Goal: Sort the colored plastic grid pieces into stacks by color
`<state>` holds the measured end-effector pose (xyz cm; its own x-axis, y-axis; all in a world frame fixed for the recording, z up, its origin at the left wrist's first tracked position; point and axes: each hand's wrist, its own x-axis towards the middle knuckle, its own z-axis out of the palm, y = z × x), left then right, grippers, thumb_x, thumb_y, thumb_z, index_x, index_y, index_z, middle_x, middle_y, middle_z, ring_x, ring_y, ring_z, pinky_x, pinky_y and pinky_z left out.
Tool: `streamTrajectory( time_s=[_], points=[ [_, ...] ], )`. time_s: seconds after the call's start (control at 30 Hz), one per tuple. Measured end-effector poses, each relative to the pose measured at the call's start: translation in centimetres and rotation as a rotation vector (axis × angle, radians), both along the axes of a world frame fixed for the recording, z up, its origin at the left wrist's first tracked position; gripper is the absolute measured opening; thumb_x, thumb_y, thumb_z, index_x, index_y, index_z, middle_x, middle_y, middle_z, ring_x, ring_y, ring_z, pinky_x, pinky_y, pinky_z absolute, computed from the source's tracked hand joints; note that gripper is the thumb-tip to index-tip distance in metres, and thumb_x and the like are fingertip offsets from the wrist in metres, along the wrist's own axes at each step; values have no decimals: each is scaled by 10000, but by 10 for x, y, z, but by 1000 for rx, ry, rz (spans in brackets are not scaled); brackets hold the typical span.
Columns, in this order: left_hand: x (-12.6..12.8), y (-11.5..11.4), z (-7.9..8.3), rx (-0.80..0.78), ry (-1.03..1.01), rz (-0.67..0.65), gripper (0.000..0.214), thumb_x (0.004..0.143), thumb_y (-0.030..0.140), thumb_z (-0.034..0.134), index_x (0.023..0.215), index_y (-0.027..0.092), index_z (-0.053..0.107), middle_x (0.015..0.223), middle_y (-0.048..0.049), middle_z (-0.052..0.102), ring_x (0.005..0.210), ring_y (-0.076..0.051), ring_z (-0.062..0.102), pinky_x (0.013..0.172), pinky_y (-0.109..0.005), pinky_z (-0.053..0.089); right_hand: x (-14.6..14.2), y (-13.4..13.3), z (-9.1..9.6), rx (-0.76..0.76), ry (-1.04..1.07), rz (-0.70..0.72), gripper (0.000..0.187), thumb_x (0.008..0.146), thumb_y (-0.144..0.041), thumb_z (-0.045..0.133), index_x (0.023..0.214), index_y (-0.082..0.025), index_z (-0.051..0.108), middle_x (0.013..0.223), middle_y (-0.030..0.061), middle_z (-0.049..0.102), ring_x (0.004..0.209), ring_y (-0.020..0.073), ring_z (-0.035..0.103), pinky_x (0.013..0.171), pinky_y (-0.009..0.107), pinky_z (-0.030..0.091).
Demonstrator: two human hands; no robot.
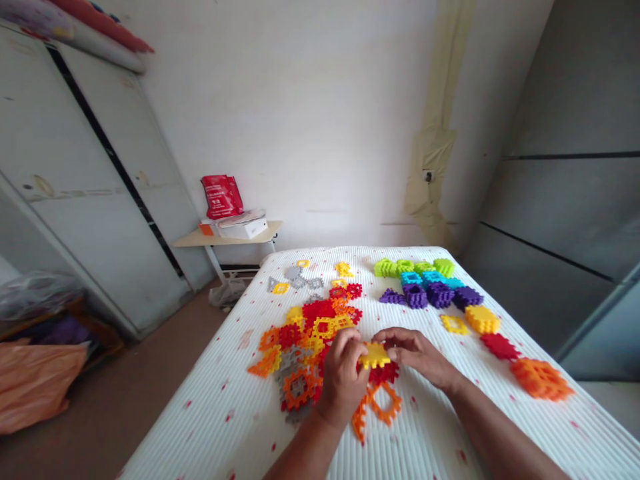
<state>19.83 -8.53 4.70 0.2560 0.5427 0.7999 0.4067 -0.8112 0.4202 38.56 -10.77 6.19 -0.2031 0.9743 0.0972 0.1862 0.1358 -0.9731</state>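
Note:
My left hand (pixel 344 367) pinches the left end of a yellow toothed plastic building tile (pixel 375 356), just above the heap. Curled around the tile's right edge are the fingers of my right hand (pixel 414 352), thumb below. Whether it is one tile or a thin stack, I cannot tell. Beneath and left of my hands spreads a loose pile of interlocking tiles: red ones (pixel 320 310), orange square frames (pixel 299 389), yellow frames (pixel 324 327) and grey ones (pixel 293 360). An orange frame with a large opening (pixel 394 412) lies below my hands.
On the bed's right stand sorted stacks: lime green (pixel 443 267), blue (pixel 433 276), purple (pixel 440 295), yellow (pixel 483 319), red (pixel 501 346) and orange (pixel 541 379). Scattered grey pieces (pixel 293 273) lie at the back left. A small table (pixel 187 239) holds a red bag (pixel 221 197).

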Motion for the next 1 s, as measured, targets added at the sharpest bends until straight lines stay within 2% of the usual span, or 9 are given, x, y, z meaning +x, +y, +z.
streamTrajectory(
  time_s=[0.17,0.33,0.47,0.53,0.63,0.77,0.87,0.93,1.0],
  points=[
    [-4,3,-10,64,56,7,328,602,-82,410,749,206,466,928,-59,521,921,-171,555,807,-310,509,4,-1,-4,-53,25,78,475,637,-438,709,1015,-161,632,824,26,618,711,130,539,678,274,449],
    [-1,4,-17,101,97,-24,333,597,-81,398,767,197,468,961,-67,518,933,-167,557,818,-299,508,3,-1,-4,9,32,104,447,629,-384,734,1013,-181,628,980,37,597,797,130,531,717,268,446],
    [3,4,-18,91,103,-31,364,627,-81,399,834,195,515,976,-69,527,933,-160,569,814,-287,519,5,-1,-3,-57,77,123,441,615,-389,745,976,-166,623,833,6,587,680,102,510,651,251,439],
    [3,6,-16,76,115,-12,390,686,-52,427,965,196,539,1038,-85,528,979,-169,570,841,-300,521,14,2,-4,-46,58,66,451,610,-388,745,977,-160,617,784,-1,580,647,98,499,618,242,429],
    [1,10,-14,46,125,41,410,764,20,476,1127,205,517,1140,-108,512,1061,-191,552,892,-341,510,37,9,-10,17,-68,-103,434,649,-371,697,1015,-157,604,727,-11,574,602,94,492,583,234,416],
    [-5,15,-13,54,90,65,353,798,63,488,1110,218,545,1138,-99,521,1059,-191,557,892,-356,514,70,17,-24,53,-447,-354,321,681,-288,619,978,-169,629,659,-27,572,587,104,510,600,241,428],
    [-8,16,-13,76,78,57,309,799,77,497,1067,211,575,1125,-94,533,1049,-186,564,881,-333,519,80,20,-31,88,-631,-423,298,694,-228,576,982,-174,630,843,17,642,633,109,554,647,248,448],
    [-9,15,-12,85,71,57,290,799,83,501,1046,207,588,1120,-92,540,1034,-181,572,875,-322,520,77,19,-31,126,-718,-448,268,724,-222,556,981,-176,621,999,49,638,689,113,582,688,250,452],
    [-9,15,-11,84,64,64,275,801,90,502,1031,209,596,1109,-88,545,1017,-178,579,871,-321,519,67,17,-27,127,-844,-544,223,770,-255,535,965,-175,608,1025,66,633,759,135,603,714,257,444]
  ],
)
